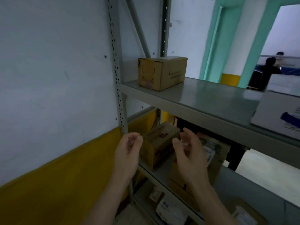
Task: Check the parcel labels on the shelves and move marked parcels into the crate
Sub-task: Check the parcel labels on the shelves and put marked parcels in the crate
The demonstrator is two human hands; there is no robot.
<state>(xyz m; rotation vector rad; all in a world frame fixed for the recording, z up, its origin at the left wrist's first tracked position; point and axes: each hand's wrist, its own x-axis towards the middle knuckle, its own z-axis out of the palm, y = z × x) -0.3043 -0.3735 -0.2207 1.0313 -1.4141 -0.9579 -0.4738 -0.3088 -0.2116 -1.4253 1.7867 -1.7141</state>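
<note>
Head view showed both hands empty, fingers loosely curled and apart, the left hand and right hand flanking a small cardboard parcel just beyond them on the middle shelf. Its long axis ran away from the person, about equally near either hand. Another box sat on the grey metal shelf above, against a white-and-yellow wall.

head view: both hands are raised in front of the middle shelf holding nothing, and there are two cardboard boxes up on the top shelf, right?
Not quite. The head view shows one cardboard box on the top shelf, near its left end, not two. The rest holds: the left hand and right hand are raised in front of the middle shelf and hold nothing.
</note>
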